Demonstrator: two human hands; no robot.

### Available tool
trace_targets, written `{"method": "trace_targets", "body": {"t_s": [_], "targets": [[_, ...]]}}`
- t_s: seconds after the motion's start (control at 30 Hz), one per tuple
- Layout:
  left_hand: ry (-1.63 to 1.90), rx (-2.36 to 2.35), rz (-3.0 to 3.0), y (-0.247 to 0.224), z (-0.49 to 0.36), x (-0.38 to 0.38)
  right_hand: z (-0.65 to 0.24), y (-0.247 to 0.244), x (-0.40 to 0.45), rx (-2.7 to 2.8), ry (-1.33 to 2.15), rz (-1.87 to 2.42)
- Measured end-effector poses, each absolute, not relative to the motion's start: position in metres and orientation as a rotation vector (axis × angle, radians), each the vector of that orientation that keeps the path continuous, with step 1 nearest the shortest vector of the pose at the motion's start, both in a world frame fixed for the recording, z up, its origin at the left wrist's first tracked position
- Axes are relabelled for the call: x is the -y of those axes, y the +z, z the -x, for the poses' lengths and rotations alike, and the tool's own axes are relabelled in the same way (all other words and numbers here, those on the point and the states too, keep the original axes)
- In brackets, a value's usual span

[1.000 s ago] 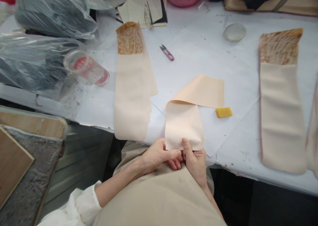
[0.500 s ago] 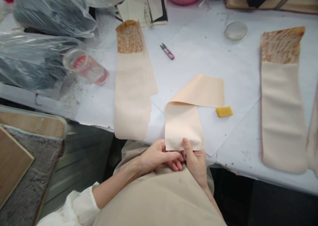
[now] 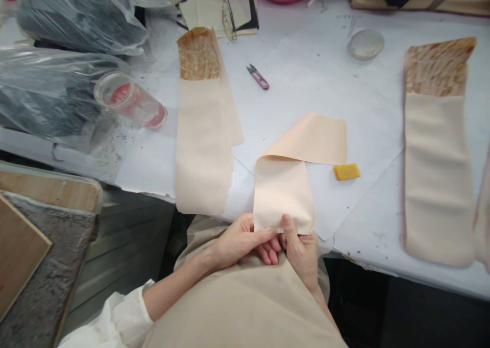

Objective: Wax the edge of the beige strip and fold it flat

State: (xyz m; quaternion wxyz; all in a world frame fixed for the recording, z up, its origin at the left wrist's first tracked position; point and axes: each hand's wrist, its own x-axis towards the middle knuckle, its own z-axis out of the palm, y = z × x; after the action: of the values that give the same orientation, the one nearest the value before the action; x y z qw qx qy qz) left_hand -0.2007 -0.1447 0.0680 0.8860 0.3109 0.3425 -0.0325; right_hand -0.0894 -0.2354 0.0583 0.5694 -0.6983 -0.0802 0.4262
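Note:
A pale beige strip [image 3: 282,195], leather-like, lies folded over on the table, its near end hanging at the front edge in front of me. My right hand [image 3: 300,248] pinches that end, thumb on top and fingers underneath. At the strip's near left corner is my left hand [image 3: 245,241], its thumb along the bottom edge and its fingers curled below; what the fingertips touch underneath is hidden. Just right of the strip's folded-back part sits a yellow block [image 3: 347,172]. To the left lies a stack of similar strips [image 3: 202,144] with a brown-smeared far end.
Pink thread snips [image 3: 259,77] lie mid-table. A clear cup [image 3: 132,100] is near plastic-wrapped bundles [image 3: 76,19] at left. More strips [image 3: 436,174] lie at right, below a small clear dish [image 3: 365,45]. Glasses [image 3: 228,21] rest on papers at the back. A wooden board [image 3: 23,251] stands at lower left.
My left thumb has shifted slightly up onto the strip's near edge. My right hand keeps its pinch. The whole view has moved a little.

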Motion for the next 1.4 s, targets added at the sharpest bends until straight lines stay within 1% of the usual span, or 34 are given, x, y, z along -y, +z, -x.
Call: {"method": "trace_targets", "body": {"t_s": [0.23,0.4,0.6,0.7,0.8,1.0,1.27,1.4], "targets": [[-0.120,-0.749,-0.577,0.064,0.204,0.146,0.085,0.064,0.232,0.136,1.060,1.574],[-0.099,-0.800,-0.566,0.064,0.206,0.146,0.085,0.065,0.231,0.076,1.042,1.536],[-0.125,-0.850,-0.573,0.068,0.206,0.144,0.080,0.057,0.232,0.054,0.955,1.565],[-0.098,-0.868,-0.597,0.070,0.207,0.141,0.076,0.049,0.229,-0.037,0.842,1.484],[-0.076,-0.895,-0.658,0.071,0.208,0.137,0.072,0.047,0.221,-0.058,0.807,1.415],[0.022,-0.949,-0.964,0.072,0.213,0.121,0.058,0.053,0.195,-0.176,0.874,1.265],[0.275,-1.143,-1.675,0.075,0.232,0.106,0.031,0.053,0.149,-0.384,1.019,0.956],[0.254,-1.164,-1.792,0.071,0.239,0.100,0.039,0.059,0.146,-0.394,1.263,0.862]]}}
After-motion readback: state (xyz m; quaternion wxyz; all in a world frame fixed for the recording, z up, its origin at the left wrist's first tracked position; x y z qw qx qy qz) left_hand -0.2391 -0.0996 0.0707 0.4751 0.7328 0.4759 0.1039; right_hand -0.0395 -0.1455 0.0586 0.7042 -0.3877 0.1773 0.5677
